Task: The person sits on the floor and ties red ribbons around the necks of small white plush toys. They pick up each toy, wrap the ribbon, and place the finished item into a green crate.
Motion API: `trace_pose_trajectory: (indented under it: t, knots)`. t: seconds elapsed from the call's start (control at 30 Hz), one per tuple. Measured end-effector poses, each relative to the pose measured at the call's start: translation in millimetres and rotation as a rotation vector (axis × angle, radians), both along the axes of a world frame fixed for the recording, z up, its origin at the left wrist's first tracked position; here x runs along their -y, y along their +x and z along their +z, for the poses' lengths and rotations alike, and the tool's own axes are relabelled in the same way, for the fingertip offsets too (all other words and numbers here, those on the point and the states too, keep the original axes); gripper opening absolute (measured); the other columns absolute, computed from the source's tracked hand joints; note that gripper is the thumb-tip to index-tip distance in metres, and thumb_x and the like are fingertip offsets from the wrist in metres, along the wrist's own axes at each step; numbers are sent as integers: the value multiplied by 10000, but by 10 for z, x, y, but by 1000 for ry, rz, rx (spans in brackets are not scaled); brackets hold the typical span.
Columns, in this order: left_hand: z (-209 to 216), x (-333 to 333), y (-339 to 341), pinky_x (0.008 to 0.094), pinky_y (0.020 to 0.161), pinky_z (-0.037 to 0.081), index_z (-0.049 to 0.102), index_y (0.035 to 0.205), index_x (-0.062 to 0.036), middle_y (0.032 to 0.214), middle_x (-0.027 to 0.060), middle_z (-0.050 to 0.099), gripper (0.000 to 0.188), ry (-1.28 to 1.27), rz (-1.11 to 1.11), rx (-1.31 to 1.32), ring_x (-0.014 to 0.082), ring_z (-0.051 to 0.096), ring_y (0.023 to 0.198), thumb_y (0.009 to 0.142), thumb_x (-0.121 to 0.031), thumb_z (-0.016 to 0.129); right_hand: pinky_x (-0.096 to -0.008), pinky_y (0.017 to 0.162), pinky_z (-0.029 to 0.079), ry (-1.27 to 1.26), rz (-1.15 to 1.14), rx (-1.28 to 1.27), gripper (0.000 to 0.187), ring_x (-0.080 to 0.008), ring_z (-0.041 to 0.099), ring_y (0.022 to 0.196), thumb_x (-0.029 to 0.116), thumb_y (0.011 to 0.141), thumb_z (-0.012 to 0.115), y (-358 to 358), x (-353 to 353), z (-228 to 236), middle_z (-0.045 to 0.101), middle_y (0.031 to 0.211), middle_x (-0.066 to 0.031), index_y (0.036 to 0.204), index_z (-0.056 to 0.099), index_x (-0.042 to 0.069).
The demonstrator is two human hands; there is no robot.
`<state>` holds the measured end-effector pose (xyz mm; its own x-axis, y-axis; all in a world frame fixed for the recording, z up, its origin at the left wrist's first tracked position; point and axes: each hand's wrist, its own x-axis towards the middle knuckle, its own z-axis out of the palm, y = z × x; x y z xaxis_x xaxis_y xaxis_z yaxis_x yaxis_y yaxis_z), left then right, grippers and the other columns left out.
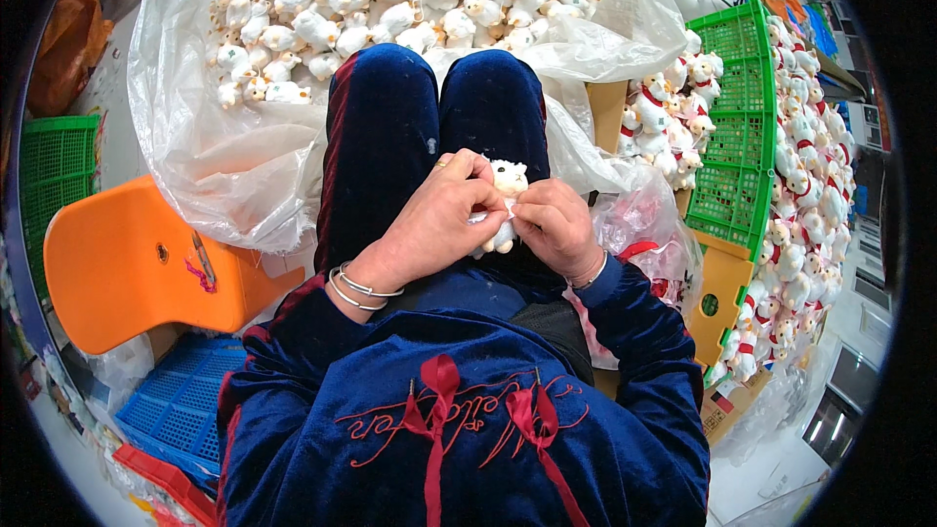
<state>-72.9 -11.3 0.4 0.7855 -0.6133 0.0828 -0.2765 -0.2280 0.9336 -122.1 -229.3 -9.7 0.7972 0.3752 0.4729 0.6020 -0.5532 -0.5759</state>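
A small white plush toy (509,176) with dark eyes rests upright on my lap, its head toward my knees. Closed at its left side, my left hand (436,207) pinches the toy's front with thumb and finger. From the other side my right hand (558,224) is also closed, fingertips pinched at the toy's chest. Between the fingertips shows a bit of white, too small to tell from the toy's fabric. The toy's head and feet stick out above and below my fingers.
Beyond my knees a large clear plastic bag (224,171) holds many white plush toys (342,0). An orange chair (127,268) stands left, with a small tool (203,256) on it. At right are a green crate (734,127) and plush toys with red scarves (805,205).
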Motion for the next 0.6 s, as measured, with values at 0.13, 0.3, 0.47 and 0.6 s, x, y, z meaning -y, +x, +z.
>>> trace_pose_trajectory:
  t: [0.13,0.3,0.47,0.6]
  knots:
    - [37,-16,-2,361,932,479,725,876,-25,1030,87,565,85,31,-32,10,263,575,1050,837,-85,770,-385,682,541,32,-25,-8,235,-293,673,808,1,746,800,-15,-20,-17,677,891,-100,925,651,35]
    - [37,-19,-23,351,906,500,722,889,-28,1046,92,584,85,14,2,25,263,607,1025,847,-87,766,-381,688,549,48,-33,-8,243,-295,674,805,-4,741,811,-26,-14,-50,684,895,-107,929,662,34]
    - [37,-71,20,340,804,548,724,940,-48,1024,101,639,95,-17,11,-15,262,680,940,863,-90,758,-363,680,568,15,24,30,257,-284,685,807,11,726,833,61,-3,20,700,898,-101,929,677,35]
    - [59,-137,100,354,740,567,730,969,-77,1010,81,667,115,102,-91,114,264,708,885,872,-130,763,-355,666,572,-10,67,29,262,-278,690,797,12,721,838,101,34,68,705,898,-95,929,682,39]
